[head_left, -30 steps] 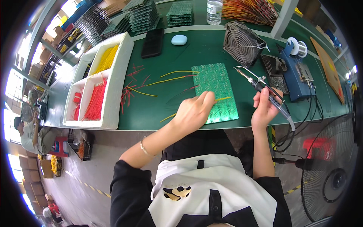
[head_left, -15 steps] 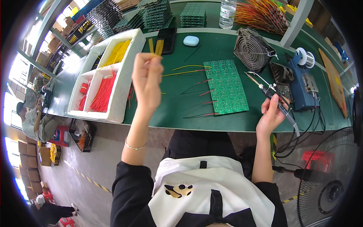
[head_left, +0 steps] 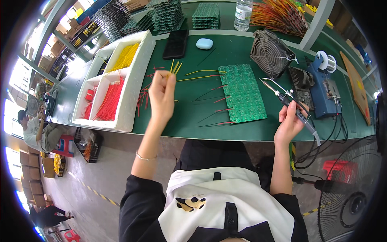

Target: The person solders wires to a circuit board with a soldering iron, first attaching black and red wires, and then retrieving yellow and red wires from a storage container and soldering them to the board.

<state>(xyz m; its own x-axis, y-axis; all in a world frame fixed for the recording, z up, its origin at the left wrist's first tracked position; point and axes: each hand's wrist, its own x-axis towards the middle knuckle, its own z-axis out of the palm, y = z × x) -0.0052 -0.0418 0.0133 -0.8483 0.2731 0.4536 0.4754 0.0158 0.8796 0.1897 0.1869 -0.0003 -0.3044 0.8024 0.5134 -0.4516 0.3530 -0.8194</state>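
Nearest on the right, a floor fan [head_left: 354, 193] is cut off by the dark lens rim, below the near edge of the green table [head_left: 181, 131]. Over that edge comes the right hand [head_left: 291, 123], wrapped round a soldering iron [head_left: 299, 113], its tip aimed far-left, just beside the panel's right edge; how high it sits, I can't tell. And the left hand [head_left: 162, 97] is pinched on yellow wires [head_left: 176, 67], ends poking up, the rest hidden in the fist!

Between the hands lies the green printed circuit board panel [head_left: 244, 94], a strip of tabletop between it and the near edge. Wires fan out leftward along its left side, two yellow at the far end, dark ones with red ends nearer; their joints are too small to read. There's open green surface between panel and left hand, but loose red wires [head_left: 143, 98] crowd the other side, partly covered by that hand, up against the white foam box [head_left: 131, 97].

Farther right, the blue soldering station [head_left: 322, 90] and a small axial fan [head_left: 269, 54] hem in the iron. Far back, a black smartphone [head_left: 175, 45], then a plastic bottle [head_left: 242, 16], its top cropped.
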